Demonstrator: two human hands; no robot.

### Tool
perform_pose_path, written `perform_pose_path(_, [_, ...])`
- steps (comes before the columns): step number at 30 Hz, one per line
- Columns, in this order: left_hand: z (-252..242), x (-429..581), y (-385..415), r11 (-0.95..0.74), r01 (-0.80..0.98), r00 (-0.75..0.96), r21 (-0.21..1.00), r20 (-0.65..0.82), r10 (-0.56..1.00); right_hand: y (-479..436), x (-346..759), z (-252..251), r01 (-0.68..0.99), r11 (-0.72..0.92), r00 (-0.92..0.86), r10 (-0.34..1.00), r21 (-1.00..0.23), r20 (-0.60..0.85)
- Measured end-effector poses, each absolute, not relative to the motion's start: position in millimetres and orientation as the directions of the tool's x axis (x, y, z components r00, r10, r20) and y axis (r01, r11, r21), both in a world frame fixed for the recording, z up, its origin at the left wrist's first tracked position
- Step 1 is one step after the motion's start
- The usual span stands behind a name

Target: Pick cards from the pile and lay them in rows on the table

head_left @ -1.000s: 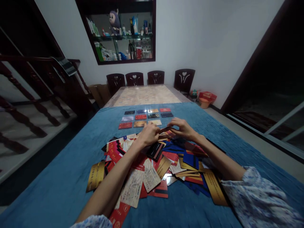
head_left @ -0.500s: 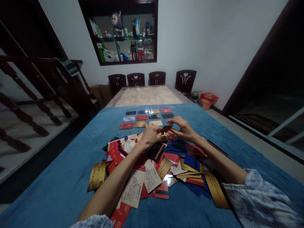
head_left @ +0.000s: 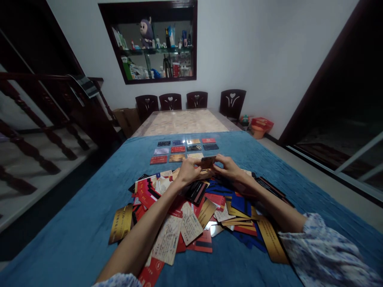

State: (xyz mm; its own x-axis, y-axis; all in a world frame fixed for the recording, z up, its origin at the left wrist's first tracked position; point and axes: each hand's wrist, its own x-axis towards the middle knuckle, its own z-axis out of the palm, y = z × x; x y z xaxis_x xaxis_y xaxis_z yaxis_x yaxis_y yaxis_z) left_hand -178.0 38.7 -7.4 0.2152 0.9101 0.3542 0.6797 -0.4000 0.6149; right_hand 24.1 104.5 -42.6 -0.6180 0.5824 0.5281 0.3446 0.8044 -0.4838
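Between my two hands a dark card [head_left: 208, 162] is held up on edge above the pile. My left hand [head_left: 189, 170] pinches its left end, and my right hand [head_left: 228, 167] grips its right end, so both are closed on it. Below and nearer to me spreads a loose heap of cards, among them a black card [head_left: 196, 192], a gold card [head_left: 207, 212], a cream card [head_left: 190, 223] and a blue card [head_left: 241, 204]. Beyond my hands, several cards lie in neat rows, including a red card [head_left: 158, 160] and a brown-gold card [head_left: 177, 158]. My left hand partly covers a pale card [head_left: 195, 156].
A blue cloth [head_left: 89, 207] covers the near table, with the bare marble-look tabletop [head_left: 185, 120] past it. Dark chairs [head_left: 233, 104] stand at the far end. A gold card [head_left: 121, 224] lies at the heap's left edge, and black cards [head_left: 271, 187] lie by my right forearm.
My right hand's fingers have come down and closed on the card's right end. The card is now tilted up, its face more visible, with both hands on it.
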Motion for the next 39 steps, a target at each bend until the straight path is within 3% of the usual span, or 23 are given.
perform_pose_path(4, [-6.3,-177.0,38.3,-0.37,0.691,0.189,0.621,0.339,0.922,104.6,26.0,-41.7,0.352,0.783,-0.588,0.612,-0.514,0.529])
perform_pose_path(9, [-9.0,-178.8,41.3,-0.356,0.71,0.1,0.607,0.414,0.905,108.0,30.6,-40.2,0.39,0.793,-0.557,0.608,-0.468,0.566])
perform_pose_path(17, [-16.8,-181.0,39.9,-0.411,0.78,0.154,0.472,0.491,0.857,113.9,34.6,-41.7,0.49,0.853,-0.643,0.494,-0.181,0.585])
perform_pose_path(24, [-17.2,-181.5,34.2,-0.37,0.891,0.241,0.262,0.416,0.877,114.5,33.9,-43.8,0.56,0.828,-0.68,0.484,-0.036,0.55])
perform_pose_path(39, [-27.9,-178.7,33.1,-0.26,0.948,0.197,0.185,0.302,0.933,105.1,27.1,-43.3,0.618,0.784,-0.702,0.516,0.06,0.491])
